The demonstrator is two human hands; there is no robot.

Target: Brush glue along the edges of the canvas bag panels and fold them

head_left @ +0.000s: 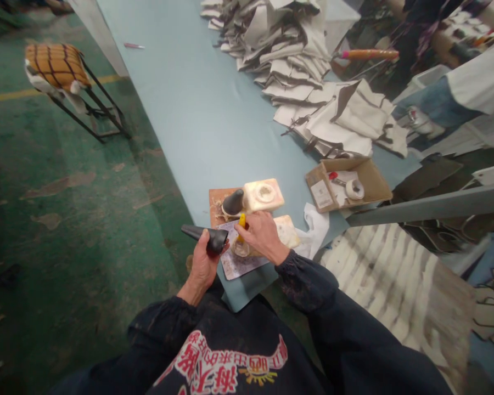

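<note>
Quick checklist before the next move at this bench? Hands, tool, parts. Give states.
1. Black tapered piece gripped: ok, in the left hand.
2. Yellow-handled tool gripped: ok, in the right hand.
3. A hand free for something else: not ok, both are occupied.
4. Tool's working end in good condition: cannot tell, too small and blurred.
5. Second black piece out of both hands: ok, it sits over the brown board.
6. Cardboard box out of the hands' way: ok, it sits off to the right side of the picture.
</note>
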